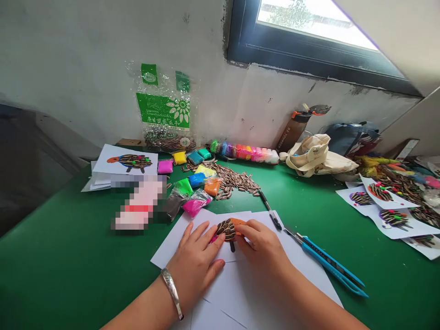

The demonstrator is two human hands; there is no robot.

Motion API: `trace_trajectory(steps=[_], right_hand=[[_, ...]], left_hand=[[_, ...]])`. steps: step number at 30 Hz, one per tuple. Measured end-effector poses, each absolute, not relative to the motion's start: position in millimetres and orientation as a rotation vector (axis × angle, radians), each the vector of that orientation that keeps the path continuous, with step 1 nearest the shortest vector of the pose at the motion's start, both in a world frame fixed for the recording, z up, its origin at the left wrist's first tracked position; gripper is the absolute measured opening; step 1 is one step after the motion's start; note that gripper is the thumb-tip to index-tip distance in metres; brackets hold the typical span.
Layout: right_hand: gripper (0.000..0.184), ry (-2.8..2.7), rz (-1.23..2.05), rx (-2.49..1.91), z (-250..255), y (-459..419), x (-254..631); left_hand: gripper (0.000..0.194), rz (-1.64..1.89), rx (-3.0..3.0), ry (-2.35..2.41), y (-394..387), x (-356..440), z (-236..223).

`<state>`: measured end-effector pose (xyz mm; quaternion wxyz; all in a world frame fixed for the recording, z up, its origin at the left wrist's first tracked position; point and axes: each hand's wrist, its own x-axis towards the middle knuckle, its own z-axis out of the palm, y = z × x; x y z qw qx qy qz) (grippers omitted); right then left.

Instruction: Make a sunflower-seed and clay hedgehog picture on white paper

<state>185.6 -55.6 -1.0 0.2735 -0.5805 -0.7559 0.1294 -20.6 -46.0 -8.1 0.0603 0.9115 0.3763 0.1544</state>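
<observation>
Clay blob (240,223) covered in seeds (226,229), sitting on white paper (178,243) between both hands — grip look okay?

Looks fine. Left hand (194,263) is half curled, fingertips against the blob's edge, not clenched. Right hand (259,245) grasps the other side, so the blob is held between them, just above the paper. Keep the pressure light and even so the seeds stay put — and leave that blue cutter (330,266) and pen (270,211) over on the right, clear of your wrists
</observation>
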Motion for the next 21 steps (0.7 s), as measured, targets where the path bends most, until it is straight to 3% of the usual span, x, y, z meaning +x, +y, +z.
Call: trace_trajectory(steps=[21], right_hand=[[0.024,-2.034,0.382,-1.504,5,-42,188]], left_hand=[[0.048,0.439,2.755,1.142,-46,-22,-6]])
